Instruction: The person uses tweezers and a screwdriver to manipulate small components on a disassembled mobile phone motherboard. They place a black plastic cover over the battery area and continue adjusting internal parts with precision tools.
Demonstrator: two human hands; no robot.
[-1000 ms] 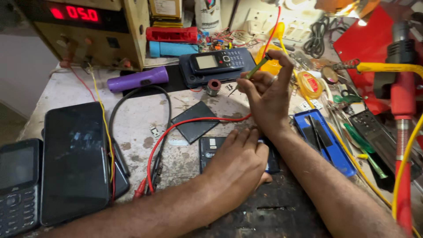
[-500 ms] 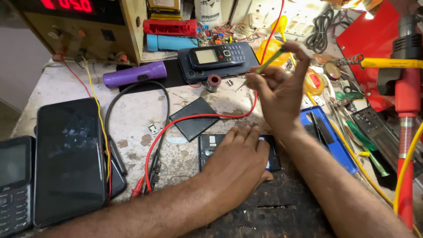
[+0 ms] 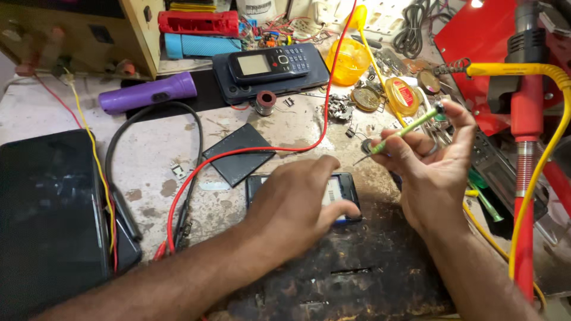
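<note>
My left hand (image 3: pixel 300 205) lies flat on a small opened phone (image 3: pixel 340 193) on the bench, pinning it down; only its right end shows past the fingers. My right hand (image 3: pixel 431 166) hovers to the right, fingers pinched on a thin green-handled screwdriver (image 3: pixel 399 134) whose tip points down-left toward the phone. A black flat battery cover (image 3: pixel 238 156) lies just left of the phone, with a red wire (image 3: pixel 250 150) looping over it.
A keypad phone (image 3: pixel 270 62) on a dark case sits at the back, beside a purple torch (image 3: pixel 148 93) and a solder spool (image 3: pixel 265 102). A large black tablet (image 3: pixel 50 205) lies left. Yellow tins (image 3: pixel 402 95), a red stand (image 3: pixel 526 178) and yellow cable (image 3: pixel 553 137) crowd the right.
My right hand has come back from the far bench toward me and lowered, bringing the screwdriver near the phone. The left hand stays on the phone.
</note>
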